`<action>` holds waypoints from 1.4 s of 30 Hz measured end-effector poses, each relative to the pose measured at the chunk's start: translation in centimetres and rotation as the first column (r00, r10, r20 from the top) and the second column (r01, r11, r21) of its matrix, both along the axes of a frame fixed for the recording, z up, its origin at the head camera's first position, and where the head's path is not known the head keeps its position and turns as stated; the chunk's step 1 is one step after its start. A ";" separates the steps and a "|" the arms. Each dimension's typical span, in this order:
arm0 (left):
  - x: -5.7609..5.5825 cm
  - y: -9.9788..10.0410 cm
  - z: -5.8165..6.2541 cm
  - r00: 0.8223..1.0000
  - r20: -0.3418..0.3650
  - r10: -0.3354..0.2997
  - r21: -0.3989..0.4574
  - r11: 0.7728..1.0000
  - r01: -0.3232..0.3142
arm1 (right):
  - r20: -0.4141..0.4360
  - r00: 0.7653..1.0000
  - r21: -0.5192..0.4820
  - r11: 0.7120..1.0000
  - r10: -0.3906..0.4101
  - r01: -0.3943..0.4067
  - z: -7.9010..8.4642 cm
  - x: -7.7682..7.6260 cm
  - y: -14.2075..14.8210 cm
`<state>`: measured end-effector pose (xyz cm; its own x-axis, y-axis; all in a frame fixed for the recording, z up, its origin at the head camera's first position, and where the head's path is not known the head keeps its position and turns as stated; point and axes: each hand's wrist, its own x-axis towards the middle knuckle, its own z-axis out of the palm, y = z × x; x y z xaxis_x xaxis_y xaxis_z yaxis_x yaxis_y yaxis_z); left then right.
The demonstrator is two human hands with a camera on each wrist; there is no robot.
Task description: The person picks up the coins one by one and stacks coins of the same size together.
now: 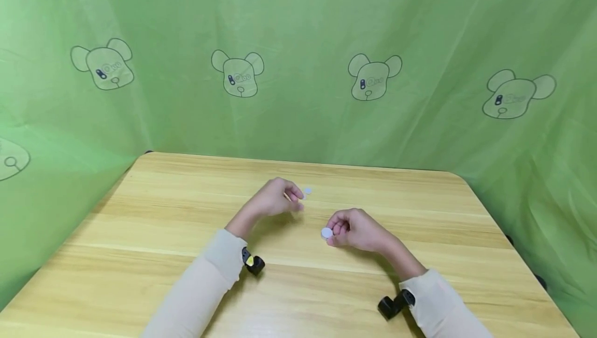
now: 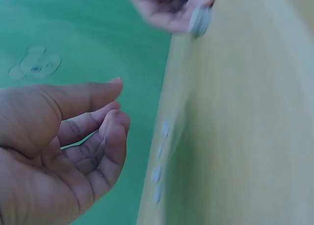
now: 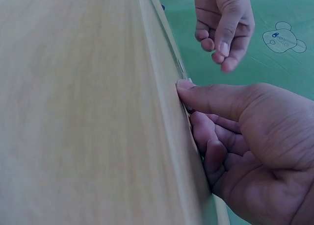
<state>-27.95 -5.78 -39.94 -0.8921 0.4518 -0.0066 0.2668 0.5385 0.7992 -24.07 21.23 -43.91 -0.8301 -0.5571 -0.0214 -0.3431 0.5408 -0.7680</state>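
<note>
My right hand [image 1: 359, 230] pinches a small stack of thin white round discs [image 1: 326, 233] between thumb and fingers, a little above the table. The stack's edge [image 2: 200, 21] shows in the left wrist view, blurred; in the right wrist view the thumb mostly hides it. To the left and farther back, my left hand [image 1: 280, 197] holds nothing, its fingers loosely bent with a gap before the thumb. Just beyond its fingertips, a white disc [image 1: 308, 191] lies on the table. Several such discs [image 2: 156, 173] form a row in the left wrist view.
The light wood-grain table [image 1: 163, 255] has rounded far corners. Behind it and along both sides hangs a green curtain [image 1: 303, 16] printed with bear heads. Black wrist cameras [image 1: 396, 304] sit at both cuffs.
</note>
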 end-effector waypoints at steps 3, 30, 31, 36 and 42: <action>-0.7 -1.4 0.2 0.998 -0.010 0.059 0.001 0.998 -0.059 | 0.012 1.000 -0.001 1.000 -0.006 0.006 0.0 -0.1 0.0; -2.8 -4.3 -2.9 0.995 0.000 0.096 -0.162 0.982 -0.095 | 0.010 1.000 0.001 1.000 -0.001 0.001 0.0 -0.1 -0.2; -2.8 -4.3 -3.0 0.995 -0.008 0.095 -0.167 0.981 -0.095 | 0.010 1.000 0.000 1.000 -0.001 0.001 0.0 -0.1 -0.2; -2.8 -4.0 -3.1 0.994 -0.036 0.103 -0.172 0.979 -0.107 | 0.007 1.000 0.001 1.000 -0.002 0.002 0.0 0.0 -0.1; -2.8 -3.9 -3.1 0.990 -0.041 0.131 -0.173 0.976 -0.136 | 0.001 1.000 -0.003 1.000 0.003 -0.003 0.2 0.0 -0.2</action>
